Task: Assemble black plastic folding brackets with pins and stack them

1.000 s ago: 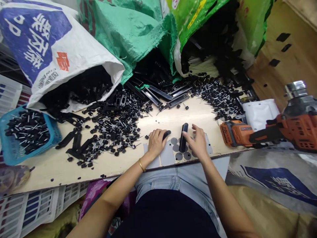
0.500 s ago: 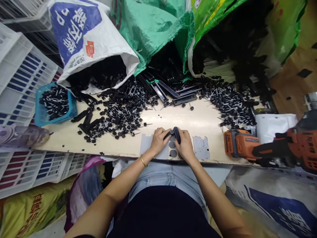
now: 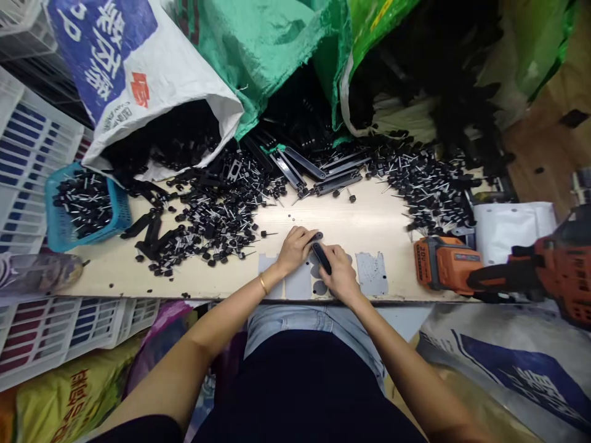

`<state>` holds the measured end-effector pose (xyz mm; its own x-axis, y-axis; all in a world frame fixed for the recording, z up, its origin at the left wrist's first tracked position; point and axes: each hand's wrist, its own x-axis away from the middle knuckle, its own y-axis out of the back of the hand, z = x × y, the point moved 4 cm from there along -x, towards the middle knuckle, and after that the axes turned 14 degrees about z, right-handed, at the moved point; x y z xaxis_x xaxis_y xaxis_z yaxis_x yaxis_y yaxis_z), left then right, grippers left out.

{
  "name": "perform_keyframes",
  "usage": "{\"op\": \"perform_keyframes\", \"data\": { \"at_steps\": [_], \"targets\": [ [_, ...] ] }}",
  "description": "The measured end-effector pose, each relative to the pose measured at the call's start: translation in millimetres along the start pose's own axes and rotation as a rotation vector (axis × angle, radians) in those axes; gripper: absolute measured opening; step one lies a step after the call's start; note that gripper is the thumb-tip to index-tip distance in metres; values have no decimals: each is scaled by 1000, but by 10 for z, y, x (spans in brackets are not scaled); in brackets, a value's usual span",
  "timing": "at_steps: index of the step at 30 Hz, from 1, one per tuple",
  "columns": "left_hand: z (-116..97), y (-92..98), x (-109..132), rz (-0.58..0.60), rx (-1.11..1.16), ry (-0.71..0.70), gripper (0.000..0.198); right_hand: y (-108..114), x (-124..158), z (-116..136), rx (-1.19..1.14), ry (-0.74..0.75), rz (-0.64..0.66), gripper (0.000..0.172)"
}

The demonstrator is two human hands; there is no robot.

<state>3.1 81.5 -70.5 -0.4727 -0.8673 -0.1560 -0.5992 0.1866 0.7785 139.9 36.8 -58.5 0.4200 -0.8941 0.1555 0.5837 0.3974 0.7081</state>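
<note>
Near the centre, the left hand (image 3: 293, 251) hides part of a black piece (image 3: 316, 237). The orange power tool (image 3: 554, 271) is cut by the right edge. In the upper right, the bright green bag (image 3: 372, 27) is too dark inside to tell.

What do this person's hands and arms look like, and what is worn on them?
The left hand and right hand wear no gloves. A thin gold-coloured bracelet circles the left wrist; the right wrist shows none. Both forearms are bare. The left sleeve is dark fabric; no right sleeve shows.
</note>
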Motion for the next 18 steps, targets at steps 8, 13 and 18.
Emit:
{"op": "perform_keyframes", "data": {
  "at_steps": [8,13,18],
  "targets": [
    [-77,-35,234,-100,101,102,27,-1,-1,-58,-60,-148,-139,60],
    [-100,-62,190,-99,68,85,26,20,-31,-48,-47,-101,-147,60],
    [-108,-38,154,-33,18,29,26,43,-36,-57,-53,-78,-163,58]
  ]
}}
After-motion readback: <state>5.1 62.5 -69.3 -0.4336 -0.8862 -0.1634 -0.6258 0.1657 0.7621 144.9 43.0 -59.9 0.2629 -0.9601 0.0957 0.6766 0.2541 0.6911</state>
